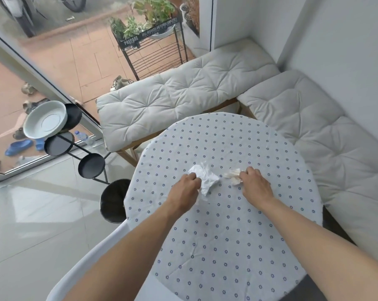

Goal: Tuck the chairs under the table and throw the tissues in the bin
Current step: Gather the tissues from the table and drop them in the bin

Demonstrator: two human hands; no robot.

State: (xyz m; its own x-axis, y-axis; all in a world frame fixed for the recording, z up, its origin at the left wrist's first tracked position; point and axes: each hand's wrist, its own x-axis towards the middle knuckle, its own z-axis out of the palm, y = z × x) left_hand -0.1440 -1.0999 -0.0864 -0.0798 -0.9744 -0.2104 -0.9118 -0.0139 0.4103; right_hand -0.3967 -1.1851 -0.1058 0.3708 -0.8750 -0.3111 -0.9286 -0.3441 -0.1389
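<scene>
A round table with a pale blue flower-print cloth fills the middle of the view. Two crumpled tissues lie on it. My left hand pinches the edge of the larger white tissue. My right hand closes on the smaller cream tissue. A white chair curves along the table's near left edge, below my left forearm. A black bin stands on the floor at the table's left side.
Cushioned benches wrap the table at the back and right. A black tiered stand holding a white bowl stands at left by the glass door. A plant rack is outside.
</scene>
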